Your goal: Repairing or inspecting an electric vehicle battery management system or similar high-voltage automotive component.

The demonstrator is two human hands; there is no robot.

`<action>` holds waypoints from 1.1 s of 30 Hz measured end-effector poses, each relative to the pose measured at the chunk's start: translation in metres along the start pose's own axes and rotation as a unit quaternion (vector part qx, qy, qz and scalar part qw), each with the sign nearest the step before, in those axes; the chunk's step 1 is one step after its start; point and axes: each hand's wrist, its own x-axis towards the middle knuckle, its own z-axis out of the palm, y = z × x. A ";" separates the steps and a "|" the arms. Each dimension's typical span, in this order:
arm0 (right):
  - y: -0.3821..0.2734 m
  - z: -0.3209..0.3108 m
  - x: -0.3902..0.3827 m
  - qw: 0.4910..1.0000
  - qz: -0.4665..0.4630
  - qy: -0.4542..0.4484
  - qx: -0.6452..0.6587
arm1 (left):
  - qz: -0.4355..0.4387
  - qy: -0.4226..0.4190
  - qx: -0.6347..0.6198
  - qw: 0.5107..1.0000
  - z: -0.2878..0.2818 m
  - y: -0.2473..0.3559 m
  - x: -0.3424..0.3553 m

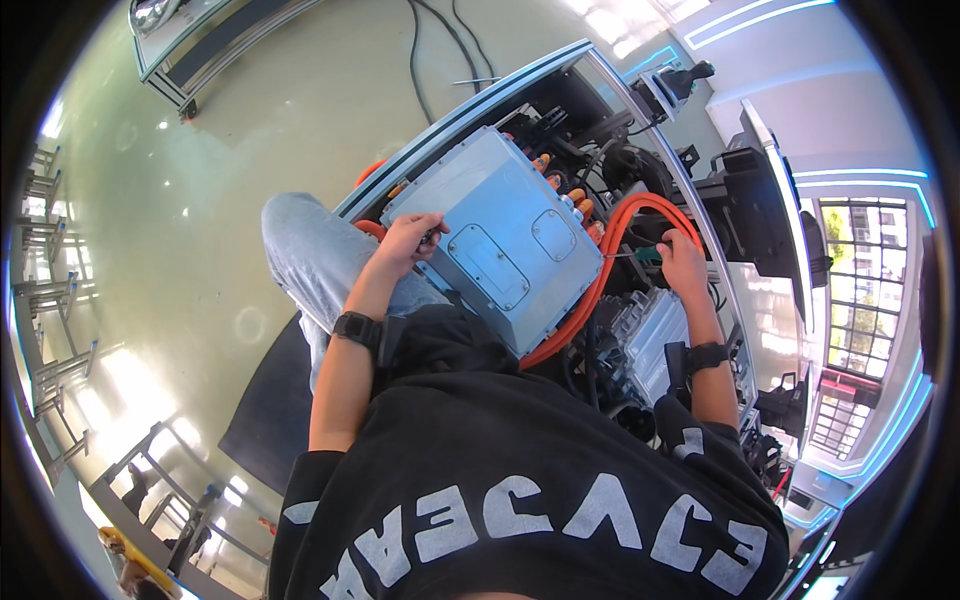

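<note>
Box [460, 185]: pale metal, set inside the frame [614, 85], right in front of the person.
Screwdriver [649, 254]: green handle, thin shaft pointing left toward the box's right edge; whether its tip touches is unclear.
Right hand [684, 264]: fingers pinching the screwdriver's handle.
Left hand [405, 243]: fingers curled around a small dark piece [430, 238], by the box's left edge.
Cables [650, 201]: thick, orange; the shaft seems to cross them.
Good handling: probably keep the shaft straight, press before turning, and guard the cables from the tip.
</note>
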 end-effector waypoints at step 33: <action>0.007 0.010 0.032 0.898 -0.303 -0.229 -0.221 | 0.000 0.001 -0.004 1.000 0.002 0.002 0.001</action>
